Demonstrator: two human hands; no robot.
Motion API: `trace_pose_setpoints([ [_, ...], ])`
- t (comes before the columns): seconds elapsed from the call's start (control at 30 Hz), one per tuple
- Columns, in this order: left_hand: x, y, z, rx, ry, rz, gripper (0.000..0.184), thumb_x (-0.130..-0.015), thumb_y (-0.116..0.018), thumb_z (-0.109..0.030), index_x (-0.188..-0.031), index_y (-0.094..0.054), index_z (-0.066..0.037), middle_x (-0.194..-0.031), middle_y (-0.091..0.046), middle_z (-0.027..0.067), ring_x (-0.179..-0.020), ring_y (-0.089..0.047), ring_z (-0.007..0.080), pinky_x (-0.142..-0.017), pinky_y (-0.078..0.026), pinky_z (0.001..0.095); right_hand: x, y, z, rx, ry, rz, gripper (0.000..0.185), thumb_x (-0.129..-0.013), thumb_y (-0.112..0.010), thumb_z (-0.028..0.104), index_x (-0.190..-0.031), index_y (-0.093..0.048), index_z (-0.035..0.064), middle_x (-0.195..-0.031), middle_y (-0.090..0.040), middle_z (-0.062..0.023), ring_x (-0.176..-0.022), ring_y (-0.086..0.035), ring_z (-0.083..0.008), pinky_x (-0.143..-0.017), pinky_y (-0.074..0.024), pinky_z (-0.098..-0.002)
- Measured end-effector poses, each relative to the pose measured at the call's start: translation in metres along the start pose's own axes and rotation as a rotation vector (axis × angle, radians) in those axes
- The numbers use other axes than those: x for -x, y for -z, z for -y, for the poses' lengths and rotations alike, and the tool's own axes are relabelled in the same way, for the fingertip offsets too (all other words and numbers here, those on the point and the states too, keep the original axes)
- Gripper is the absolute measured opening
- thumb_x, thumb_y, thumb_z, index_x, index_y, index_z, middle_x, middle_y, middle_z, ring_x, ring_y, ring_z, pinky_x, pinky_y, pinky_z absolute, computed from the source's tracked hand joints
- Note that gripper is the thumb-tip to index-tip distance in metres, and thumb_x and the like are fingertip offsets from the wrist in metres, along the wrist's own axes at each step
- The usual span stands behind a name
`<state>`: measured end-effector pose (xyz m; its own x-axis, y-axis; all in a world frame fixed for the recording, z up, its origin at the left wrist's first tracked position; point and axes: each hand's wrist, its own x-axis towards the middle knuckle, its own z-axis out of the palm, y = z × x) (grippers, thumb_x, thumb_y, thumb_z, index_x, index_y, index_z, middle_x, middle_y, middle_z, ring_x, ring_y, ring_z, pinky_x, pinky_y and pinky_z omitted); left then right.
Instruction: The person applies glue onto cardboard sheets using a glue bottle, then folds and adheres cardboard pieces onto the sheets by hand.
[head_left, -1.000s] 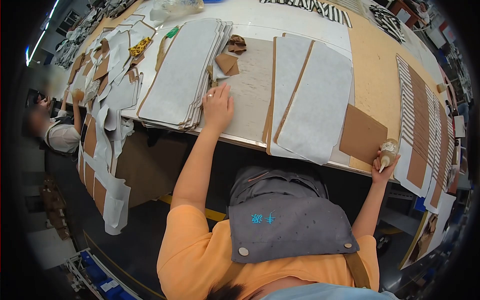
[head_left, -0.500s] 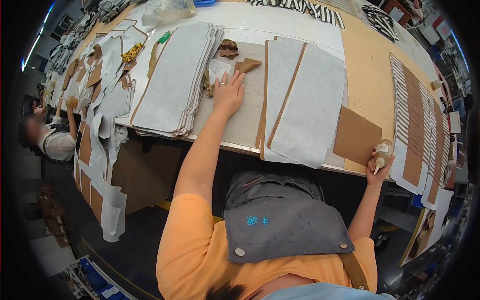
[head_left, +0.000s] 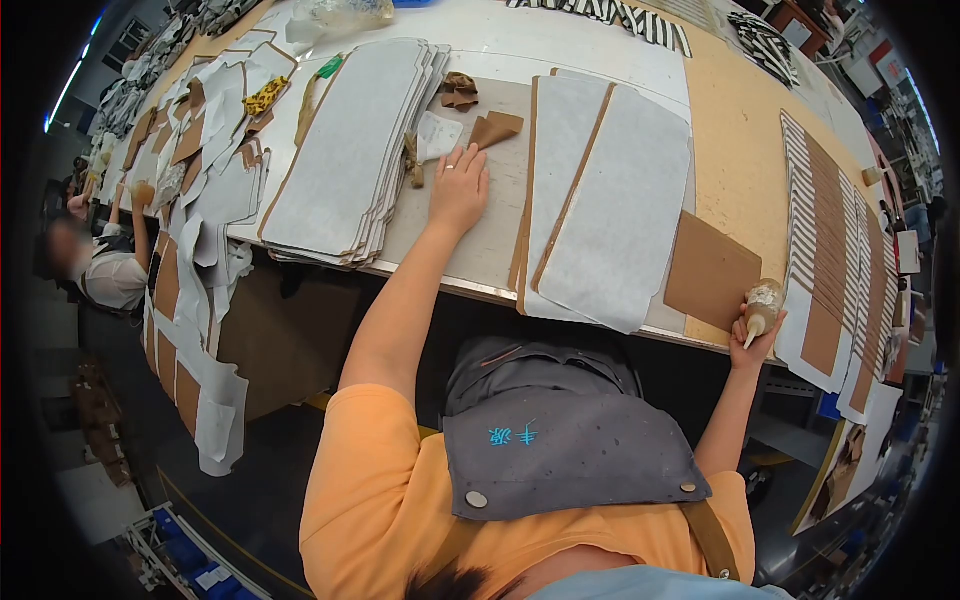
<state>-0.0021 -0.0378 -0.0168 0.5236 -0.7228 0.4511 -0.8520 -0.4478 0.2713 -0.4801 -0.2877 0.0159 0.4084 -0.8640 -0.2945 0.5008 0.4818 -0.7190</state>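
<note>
My left hand (head_left: 460, 192) lies palm down on the grey board (head_left: 450, 245) with its fingers stretched out. Its fingertips are close to a folded brown scrap (head_left: 497, 129) and a white scrap (head_left: 437, 136); I cannot tell whether they touch. At the right, my right hand (head_left: 750, 340) is wrapped round a squeeze bottle (head_left: 764, 300) with a pale nozzle pointing down. The bottle is smeared with whitish residue. Beside it lies a square brown piece (head_left: 712, 270). Between my hands are large white panels (head_left: 620, 215) with brown edges, overlapping one another.
A stack of white panels (head_left: 345, 150) stands left of my left hand. Loose cut pieces (head_left: 215, 150) are heaped farther left, some hanging over the table edge. Striped strips (head_left: 830, 240) lie at the right. Another person (head_left: 115, 270) sits at far left.
My left hand has drawn back slightly towards me, showing more of the white scrap and the brown scrap. My right hand still holds the bottle in nearly the same place.
</note>
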Motion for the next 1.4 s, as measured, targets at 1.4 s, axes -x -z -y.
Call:
trace_pose_setpoints([
  [1.4,0.090,0.060,-0.028,0.044,0.132,-0.085,0.020,-0.080,-0.057,-0.015,-0.099,-0.061,-0.010,-0.106,-0.059,0.0038,-0.102,-0.051,0.0239,-0.090,-0.034,0.0385,0.006,0.015,0.002,-0.192,0.117,0.147,0.065,-0.086,-0.048,0.055,-0.118,-0.045,-0.0016,-0.104,-0.058,-0.0240,-0.044,-0.038,-0.0091,-0.037,-0.0318,-0.0196],
])
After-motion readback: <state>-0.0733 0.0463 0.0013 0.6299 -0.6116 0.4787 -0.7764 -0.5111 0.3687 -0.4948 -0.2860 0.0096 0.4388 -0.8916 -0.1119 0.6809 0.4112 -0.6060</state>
